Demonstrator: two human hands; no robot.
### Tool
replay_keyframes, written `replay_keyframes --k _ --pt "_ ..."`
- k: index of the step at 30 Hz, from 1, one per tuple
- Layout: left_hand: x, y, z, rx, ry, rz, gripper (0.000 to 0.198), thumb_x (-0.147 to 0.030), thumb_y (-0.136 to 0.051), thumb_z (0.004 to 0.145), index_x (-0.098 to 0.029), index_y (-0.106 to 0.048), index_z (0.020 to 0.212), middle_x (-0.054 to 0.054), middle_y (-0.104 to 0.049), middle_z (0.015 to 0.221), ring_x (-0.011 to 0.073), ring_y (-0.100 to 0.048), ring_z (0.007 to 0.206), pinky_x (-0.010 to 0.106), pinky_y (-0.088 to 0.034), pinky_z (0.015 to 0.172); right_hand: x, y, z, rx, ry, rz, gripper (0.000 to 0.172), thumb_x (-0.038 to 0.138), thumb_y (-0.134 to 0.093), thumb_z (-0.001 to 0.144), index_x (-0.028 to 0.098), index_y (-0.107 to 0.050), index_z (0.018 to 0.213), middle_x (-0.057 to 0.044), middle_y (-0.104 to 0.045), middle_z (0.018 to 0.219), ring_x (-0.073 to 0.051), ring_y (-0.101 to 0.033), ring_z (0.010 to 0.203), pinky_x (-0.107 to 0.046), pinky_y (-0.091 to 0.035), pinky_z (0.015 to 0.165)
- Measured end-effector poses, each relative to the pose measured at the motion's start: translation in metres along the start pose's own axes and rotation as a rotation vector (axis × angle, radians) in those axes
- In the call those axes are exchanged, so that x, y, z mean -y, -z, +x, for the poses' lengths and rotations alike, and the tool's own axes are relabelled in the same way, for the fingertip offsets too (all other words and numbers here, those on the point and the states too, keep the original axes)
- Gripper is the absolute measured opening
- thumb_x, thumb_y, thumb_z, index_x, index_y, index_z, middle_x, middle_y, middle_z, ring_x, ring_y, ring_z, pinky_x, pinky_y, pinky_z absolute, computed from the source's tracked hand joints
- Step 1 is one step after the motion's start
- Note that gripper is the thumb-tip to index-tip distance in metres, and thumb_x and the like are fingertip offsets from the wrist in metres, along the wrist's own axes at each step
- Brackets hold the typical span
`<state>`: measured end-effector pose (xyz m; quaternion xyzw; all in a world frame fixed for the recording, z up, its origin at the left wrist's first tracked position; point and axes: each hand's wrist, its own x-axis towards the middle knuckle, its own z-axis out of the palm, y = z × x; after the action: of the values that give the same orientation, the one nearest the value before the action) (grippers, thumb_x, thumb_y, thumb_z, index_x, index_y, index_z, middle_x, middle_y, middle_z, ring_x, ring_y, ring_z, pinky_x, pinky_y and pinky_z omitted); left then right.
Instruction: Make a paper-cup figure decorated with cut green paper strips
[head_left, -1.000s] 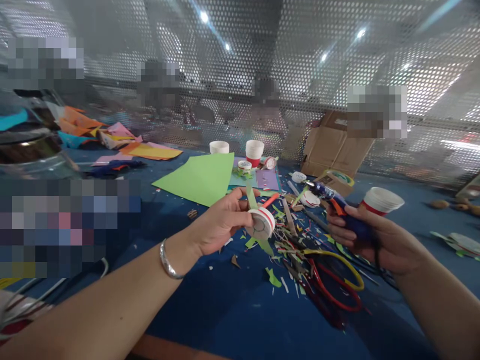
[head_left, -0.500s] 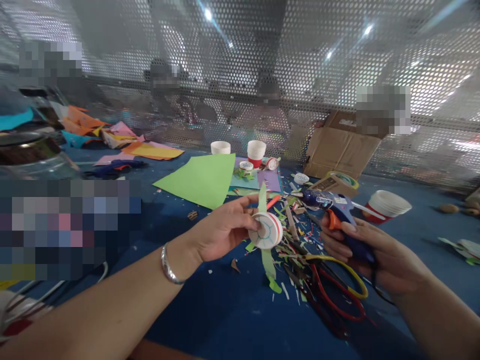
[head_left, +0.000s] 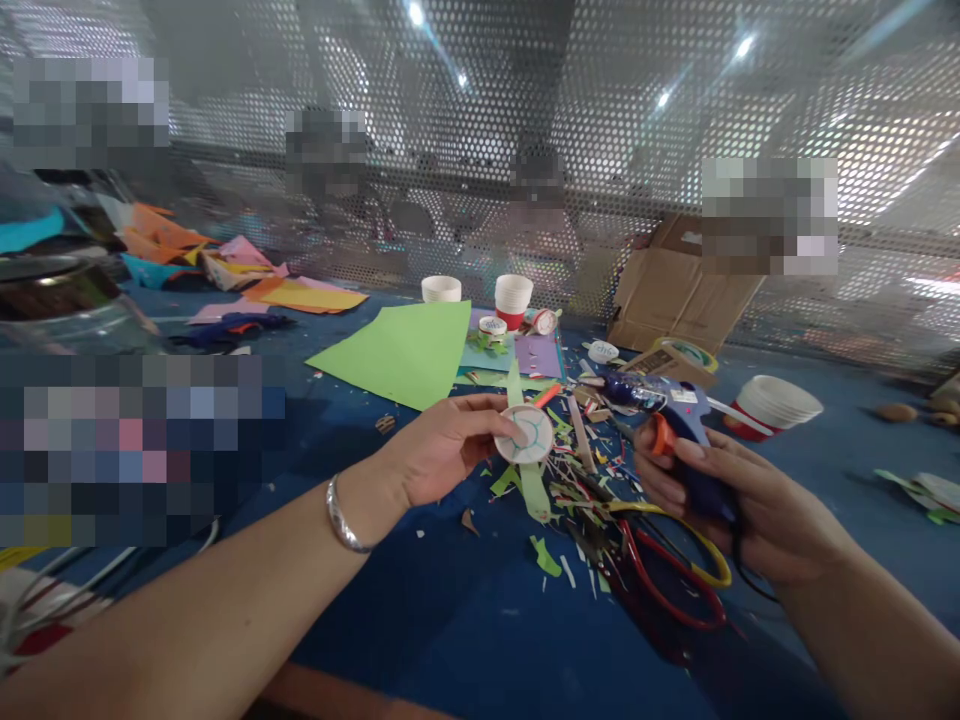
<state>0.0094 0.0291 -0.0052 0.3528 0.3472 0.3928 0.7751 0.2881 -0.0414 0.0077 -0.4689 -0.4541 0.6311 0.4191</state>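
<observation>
Between thumb and fingers my left hand (head_left: 442,450) pinches a round white paper cup base (head_left: 534,436) with blue lines drawn on its flat face. Green paper strips (head_left: 534,492) stick out above and below it. My right hand (head_left: 739,490) is wrapped round a blue hot glue gun (head_left: 679,405) with an orange trigger; its nozzle points left, apart from the cup piece. A white glue stick (head_left: 739,414) protrudes from the gun's back. Under the right hand lie scissors with red and yellow handles (head_left: 675,590), among green and white paper scraps (head_left: 546,556).
A green paper sheet (head_left: 401,350) lies ahead, with stacked paper cups (head_left: 514,300) behind it. More cups (head_left: 784,405) stand at right. A cardboard box (head_left: 682,290) leans by the perforated metal screen. Coloured papers (head_left: 300,296) and a jar (head_left: 67,300) are at left.
The cup piece has turned so its drawn face shows more fully, and it has shifted slightly up and left. The glue gun stays in my right hand, nearly unmoved.
</observation>
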Motion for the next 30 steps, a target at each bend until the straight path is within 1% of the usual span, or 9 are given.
replay_keyframes --k 2,4,8,11,14,17,22,27,30 --pt "-0.001 0.002 0.002 -0.011 0.009 0.009 0.032 -0.004 -0.085 0.065 -0.011 -0.071 0.092 0.007 -0.074 0.091 0.0163 -0.068 0.083 0.029 -0.051 0.079 0.001 0.001 0.000 -0.013 0.001 0.022 0.030 0.051 -0.076 0.083 0.024 -0.066 0.091 -0.001 -0.053 0.067 -0.012 -0.042 0.055 -0.016 -0.027 0.032" --pt "-0.001 0.003 0.001 0.010 0.011 0.020 0.043 -0.005 -0.084 0.066 -0.015 -0.068 0.105 0.005 -0.074 0.089 0.0169 -0.069 0.083 0.029 -0.051 0.078 0.001 0.001 0.000 0.004 0.000 0.035 0.029 0.050 -0.075 0.084 0.023 -0.066 0.091 -0.001 -0.052 0.068 -0.013 -0.043 0.057 -0.017 -0.025 0.032" --pt "-0.002 0.004 -0.004 0.071 -0.012 0.057 0.061 -0.007 -0.074 0.069 -0.019 -0.059 0.128 0.002 -0.072 0.081 0.0155 -0.065 0.073 0.028 -0.047 0.071 0.001 0.001 -0.001 0.087 0.023 0.079 0.026 0.048 -0.073 0.086 0.024 -0.067 0.091 -0.001 -0.048 0.067 -0.013 -0.042 0.057 -0.018 -0.022 0.032" --pt "-0.006 0.002 -0.008 0.081 -0.020 0.079 0.066 -0.007 -0.067 0.066 -0.017 -0.057 0.130 0.001 -0.069 0.078 0.0136 -0.060 0.068 0.027 -0.045 0.067 0.001 0.001 -0.003 0.129 0.049 0.106 0.026 0.049 -0.072 0.086 0.023 -0.068 0.089 0.000 -0.045 0.064 -0.013 -0.040 0.056 -0.019 -0.026 0.036" --pt "-0.008 -0.002 -0.010 0.068 -0.024 0.084 0.064 -0.007 -0.067 0.064 -0.017 -0.058 0.127 -0.001 -0.066 0.077 0.0119 -0.057 0.067 0.026 -0.044 0.067 0.002 -0.001 -0.005 0.145 0.062 0.090 0.027 0.049 -0.073 0.085 0.023 -0.068 0.087 0.000 -0.045 0.063 -0.012 -0.038 0.055 -0.020 -0.027 0.039" --pt "-0.009 -0.003 -0.011 0.099 -0.028 0.100 0.063 -0.008 -0.069 0.064 -0.018 -0.059 0.125 -0.002 -0.063 0.076 0.0112 -0.054 0.066 0.026 -0.043 0.065 0.004 -0.003 -0.006 0.151 0.057 0.034 0.026 0.048 -0.073 0.086 0.022 -0.068 0.086 0.000 -0.047 0.062 -0.012 -0.036 0.055 -0.023 -0.027 0.041" --pt "-0.008 -0.002 -0.012 0.144 -0.028 0.089 0.064 -0.010 -0.069 0.063 -0.019 -0.060 0.126 -0.002 -0.063 0.076 0.0106 -0.052 0.063 0.025 -0.041 0.062 0.005 -0.007 -0.006 0.048 0.048 -0.109 0.031 0.050 -0.077 0.080 0.021 -0.066 0.078 0.000 -0.050 0.060 -0.013 -0.039 0.056 -0.026 -0.035 0.050" --pt "-0.009 -0.003 -0.013 0.161 -0.013 0.063 0.061 -0.006 -0.068 0.064 -0.017 -0.061 0.124 -0.004 -0.060 0.073 0.0071 -0.047 0.058 0.023 -0.037 0.058 -0.002 -0.011 -0.007 -0.129 0.008 -0.200 0.040 0.054 -0.087 0.064 0.021 -0.064 0.069 0.001 -0.052 0.056 -0.011 -0.042 0.051 -0.024 -0.037 0.045" --pt "-0.009 -0.003 -0.012 0.178 -0.015 0.064 0.061 -0.006 -0.067 0.066 -0.017 -0.060 0.126 -0.005 -0.060 0.072 0.0066 -0.047 0.058 0.022 -0.037 0.057 -0.007 -0.011 -0.006 -0.163 0.061 -0.281 0.039 0.051 -0.087 0.065 0.020 -0.063 0.067 0.000 -0.059 0.059 -0.012 -0.049 0.051 -0.023 -0.042 0.044"
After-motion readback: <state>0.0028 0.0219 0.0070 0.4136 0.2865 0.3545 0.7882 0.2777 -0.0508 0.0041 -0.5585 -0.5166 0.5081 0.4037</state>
